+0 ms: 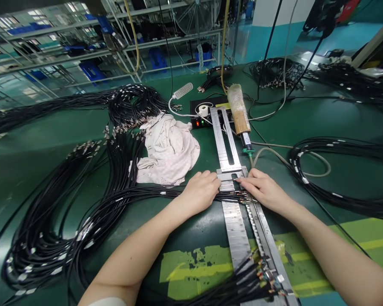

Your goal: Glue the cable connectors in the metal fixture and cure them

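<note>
My left hand (201,189) is closed on a thin black cable (227,180) at the left edge of a metal jig (234,221). The cable lies across the jig towards my right hand (264,189), whose thumb and fingers pinch its end at the jig's right side. Just below, a bundle of black cables (166,192) runs under my left hand, its bare ends on the jig. At the near end of the jig lie more cables with stripped, coloured ends (263,276). A slotted metal plate (224,140) extends from the jig's far end.
A crumpled pale cloth (170,148) lies left of the jig. Coiled black cables (35,255) spread over the left, with another coil (306,161) at right. Behind the jig are a tape-wrapped tool (238,110), a black power box (198,122) and a small lamp (183,91).
</note>
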`<state>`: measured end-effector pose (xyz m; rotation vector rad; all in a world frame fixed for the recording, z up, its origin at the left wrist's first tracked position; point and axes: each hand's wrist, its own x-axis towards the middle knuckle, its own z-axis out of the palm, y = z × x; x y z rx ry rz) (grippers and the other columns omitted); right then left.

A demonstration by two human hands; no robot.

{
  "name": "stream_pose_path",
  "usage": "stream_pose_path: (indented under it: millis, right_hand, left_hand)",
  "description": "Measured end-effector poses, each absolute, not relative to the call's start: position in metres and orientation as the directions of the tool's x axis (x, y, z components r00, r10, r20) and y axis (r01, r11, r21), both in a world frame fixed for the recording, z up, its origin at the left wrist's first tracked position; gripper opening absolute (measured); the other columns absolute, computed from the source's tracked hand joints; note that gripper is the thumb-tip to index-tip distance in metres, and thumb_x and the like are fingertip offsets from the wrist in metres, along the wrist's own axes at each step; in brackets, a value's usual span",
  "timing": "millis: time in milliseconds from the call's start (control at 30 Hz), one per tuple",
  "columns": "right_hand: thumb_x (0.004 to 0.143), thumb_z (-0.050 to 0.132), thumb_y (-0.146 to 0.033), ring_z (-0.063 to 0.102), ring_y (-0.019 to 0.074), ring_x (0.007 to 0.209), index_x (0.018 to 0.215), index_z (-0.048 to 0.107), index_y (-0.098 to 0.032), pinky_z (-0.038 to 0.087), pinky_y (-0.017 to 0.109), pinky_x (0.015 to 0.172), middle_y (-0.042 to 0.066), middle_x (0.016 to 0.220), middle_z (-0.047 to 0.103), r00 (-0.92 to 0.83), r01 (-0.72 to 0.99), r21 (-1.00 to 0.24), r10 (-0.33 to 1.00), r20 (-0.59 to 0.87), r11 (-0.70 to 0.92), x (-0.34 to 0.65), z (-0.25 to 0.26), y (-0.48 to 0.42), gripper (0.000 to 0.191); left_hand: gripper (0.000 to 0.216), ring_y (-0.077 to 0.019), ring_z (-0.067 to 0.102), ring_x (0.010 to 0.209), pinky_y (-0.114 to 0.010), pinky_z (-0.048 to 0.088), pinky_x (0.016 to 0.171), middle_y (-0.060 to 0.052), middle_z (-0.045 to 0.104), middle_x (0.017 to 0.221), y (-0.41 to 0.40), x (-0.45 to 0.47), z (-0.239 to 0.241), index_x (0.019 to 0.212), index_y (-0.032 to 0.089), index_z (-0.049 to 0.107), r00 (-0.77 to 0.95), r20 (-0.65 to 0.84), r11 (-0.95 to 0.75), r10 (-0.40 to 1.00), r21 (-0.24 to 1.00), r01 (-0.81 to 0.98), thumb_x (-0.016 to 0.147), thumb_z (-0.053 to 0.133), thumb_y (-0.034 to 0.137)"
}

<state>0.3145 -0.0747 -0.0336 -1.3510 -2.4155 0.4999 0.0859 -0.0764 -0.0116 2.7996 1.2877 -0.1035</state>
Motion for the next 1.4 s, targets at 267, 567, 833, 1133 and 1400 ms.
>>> stream_pose_path:
  millis: [267, 567, 833, 1133, 1400]
  right_hand:
    - [0.09, 0.04, -0.033, 0.055, 0.0226, 0.09, 0.116, 0.058, -0.019, 0.044, 0.039, 0.082, 0.007, 0.089, 0.064, -0.42, 0.737, -0.539, 0.901, 0.108, 0.408, 0.334, -0.025, -0.074, 0.035]
    - [0.09, 0.039, -0.034, 0.059, 0.021, 0.089, 0.116, 0.055, -0.02, 0.047, 0.037, 0.079, 0.008, 0.093, 0.062, -0.384, 0.726, -0.578, 0.917, 0.11, 0.373, 0.335, -0.025, -0.073, 0.033]
    - [0.09, 0.042, -0.03, 0.058, 0.0211, 0.095, 0.113, 0.057, -0.018, 0.048, 0.038, 0.084, 0.009, 0.101, 0.062, -0.432, 0.726, -0.539, 0.893, 0.125, 0.427, 0.335, -0.026, -0.073, 0.03]
    - [0.09, 0.042, -0.025, 0.055, 0.0211, 0.093, 0.113, 0.057, -0.018, 0.047, 0.04, 0.083, 0.009, 0.101, 0.06, -0.475, 0.749, -0.452, 0.868, 0.144, 0.485, 0.33, -0.026, -0.079, 0.028]
    - [0.086, 0.036, -0.004, 0.046, 0.0226, 0.097, 0.112, 0.061, -0.021, 0.041, 0.038, 0.081, 0.01, 0.101, 0.055, -0.563, 0.723, -0.326, 0.793, 0.236, 0.61, 0.322, -0.035, -0.082, 0.04]
  left_hand:
    - [0.016, -0.0148, 0.052, 0.075, -0.026, 0.037, 0.065, -0.001, 0.057, 0.081, -0.07, 0.073, 0.003, 0.079, 0.018, 0.053, 0.657, -0.168, -0.588, 0.735, 0.324, 0.741, 0.09, 0.041, 0.017]
    - [0.022, -0.0149, 0.051, 0.071, -0.026, 0.035, 0.063, -0.001, 0.053, 0.076, -0.065, 0.054, 0.014, 0.071, 0.018, 0.05, 0.608, -0.219, -0.543, 0.764, 0.291, 0.788, 0.089, 0.039, 0.014]
    - [0.016, -0.0163, 0.052, 0.072, -0.027, 0.038, 0.062, -0.003, 0.053, 0.081, -0.065, 0.061, 0.008, 0.074, 0.016, 0.05, 0.529, -0.191, -0.522, 0.827, 0.091, 0.848, 0.085, 0.042, 0.008]
    - [0.025, -0.0189, 0.051, 0.071, -0.029, 0.039, 0.056, -0.005, 0.051, 0.079, -0.079, 0.072, 0.003, 0.077, 0.017, 0.049, 0.522, -0.105, -0.532, 0.847, -0.146, 0.834, 0.077, 0.034, -0.003]
    - [0.029, -0.0194, 0.05, 0.071, -0.029, 0.039, 0.053, -0.005, 0.05, 0.08, -0.088, 0.077, 0.013, 0.076, 0.018, 0.047, 0.566, -0.127, -0.58, 0.814, -0.146, 0.801, 0.067, 0.036, -0.007]
